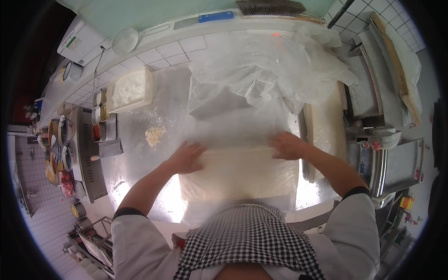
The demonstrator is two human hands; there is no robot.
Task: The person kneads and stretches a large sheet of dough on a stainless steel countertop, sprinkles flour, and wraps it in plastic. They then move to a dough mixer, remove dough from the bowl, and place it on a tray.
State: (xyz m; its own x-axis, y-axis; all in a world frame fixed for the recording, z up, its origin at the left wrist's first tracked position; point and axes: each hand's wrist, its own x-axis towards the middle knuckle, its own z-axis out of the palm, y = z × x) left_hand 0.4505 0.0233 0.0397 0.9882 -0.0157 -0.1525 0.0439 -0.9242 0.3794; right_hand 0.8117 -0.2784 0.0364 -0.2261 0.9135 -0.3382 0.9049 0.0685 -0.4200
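Note:
A pale, flat rectangular slab, probably dough, lies in front of me under clear plastic sheeting (241, 175). My left hand (187, 157) rests at the slab's far left corner, fingers spread and thumb apart. At the far right corner is my right hand (287, 145), its fingers pointing inward and thumb apart. Both hands touch or nearly touch the plastic; haze blurs the fingertips, and no bunched film shows in either. Beyond them, a large crumpled plastic sheet (259, 77) spreads over the back of the metal worktable (136, 175).
Left of my hands are a dough scrap (155, 135), a tub of white flour (127, 87), small ingredient containers (99, 115) and a cleaver (108, 148). Another plastic-wrapped pale slab (325, 133) lies right, beside a roller machine (381, 168). A blue-handled knife (213, 16) and brush (273, 8) lie on the ledge.

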